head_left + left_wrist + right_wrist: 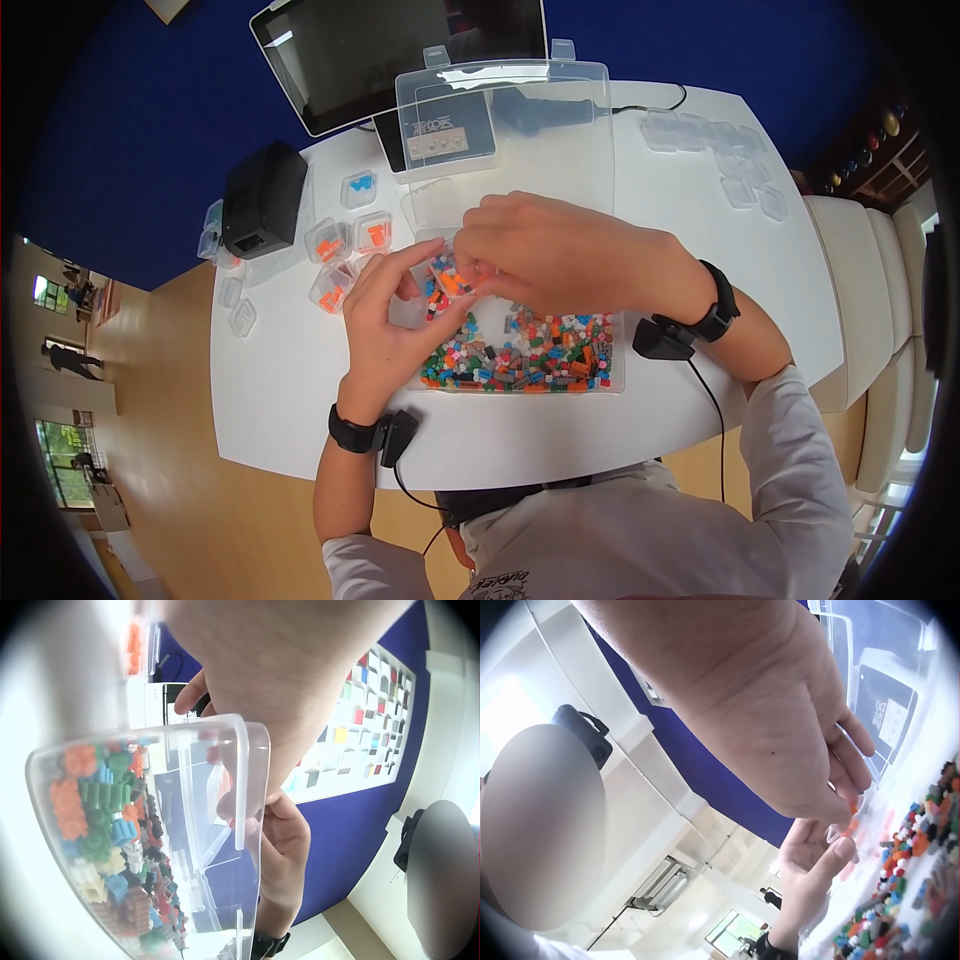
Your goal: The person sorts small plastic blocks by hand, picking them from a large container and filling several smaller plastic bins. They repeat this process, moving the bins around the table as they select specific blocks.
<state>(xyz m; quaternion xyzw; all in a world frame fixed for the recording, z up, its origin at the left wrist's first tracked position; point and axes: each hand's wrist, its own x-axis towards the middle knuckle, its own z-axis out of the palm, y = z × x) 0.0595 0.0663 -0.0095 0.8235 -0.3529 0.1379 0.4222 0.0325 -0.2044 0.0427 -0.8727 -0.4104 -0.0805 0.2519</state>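
Observation:
My left hand (378, 318) holds a small clear plastic box (437, 268) between thumb and fingers, over the left part of a large clear bin (622, 350). Orange building bricks (455, 284) show in the small box, whose lid (432, 205) stands raised. Bent over it from the right, my right hand (535, 250) has its fingertips at the opening. In the right wrist view an orange brick (853, 809) shows at the pinched right fingertips, partly hidden by the thumb. Mixed small bricks (540, 355) in many colours lie in the bin.
Small boxes with orange bricks (326, 241) and one with blue bricks (359, 188) stand at left, near a black device (265, 200). The bin's raised lid (603, 140) stands before a monitor (400, 60). More small clear boxes (740, 190) lie at the far right.

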